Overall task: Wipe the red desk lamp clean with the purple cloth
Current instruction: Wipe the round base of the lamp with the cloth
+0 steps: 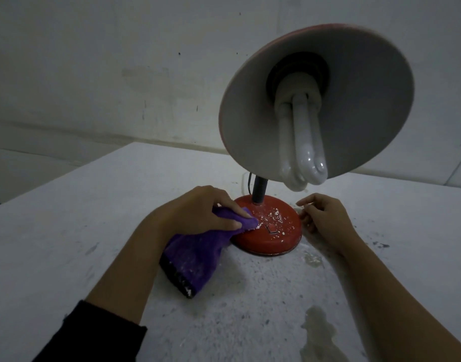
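Note:
The red desk lamp stands on a white table, its round red base [273, 239] speckled with white crumbs. A dark stem [259, 189] rises to the tilted shade [360, 100], whose pale inside and white tube bulb [302, 142] face me. My left hand [198, 210] grips the purple cloth [198, 254] and presses its bunched end onto the left part of the base. The rest of the cloth trails toward me over the table. My right hand [326, 218] lies at the right rim of the base with fingers loosely curled, holding nothing.
The white table [93, 231] is dusty, with white grit around the lamp and damp patches [320, 333] at the near right. A dark cord [249, 182] runs behind the stem. A pale wall [119, 74] stands behind the table's far edge.

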